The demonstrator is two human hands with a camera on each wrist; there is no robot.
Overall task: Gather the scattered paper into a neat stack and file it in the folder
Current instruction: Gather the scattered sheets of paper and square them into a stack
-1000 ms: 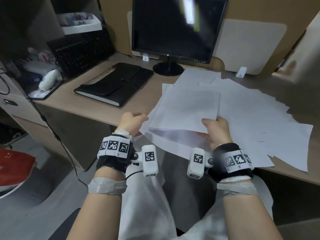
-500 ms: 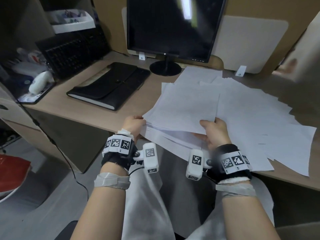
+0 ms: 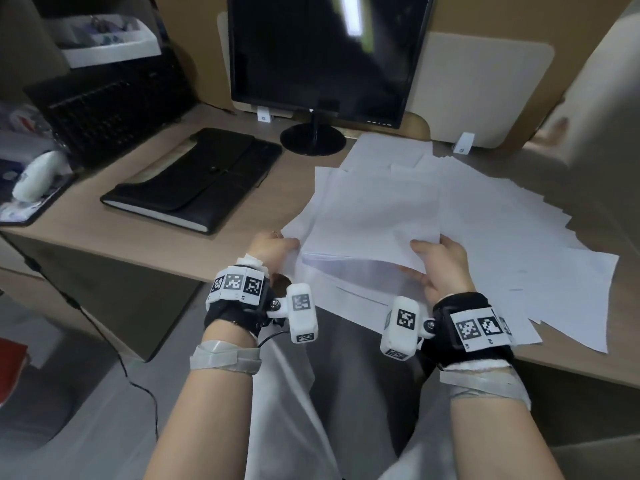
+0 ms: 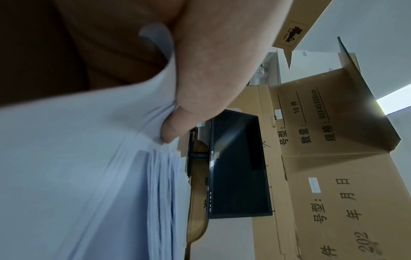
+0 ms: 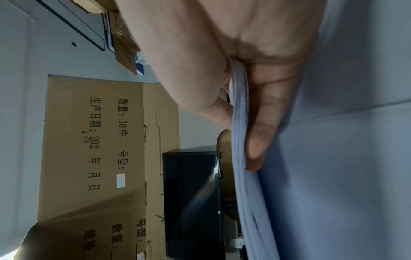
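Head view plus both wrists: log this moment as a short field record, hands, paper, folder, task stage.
left hand: grips left edge of the gathered sheets
right hand: pinches the gathered sheets' right edge, thumb on top
loose sheets: spread over the desk, right side
folder: black, closed, flat, left of the paper
monitor: screen dark, behind
task stage: gathering; nothing filed yet

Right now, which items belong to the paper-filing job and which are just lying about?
Job: held paper stack, pinched by left hand and right hand; scattered sheets; closed black folder.
Lying about: monitor; keyboard; white tray; cardboard boxes.
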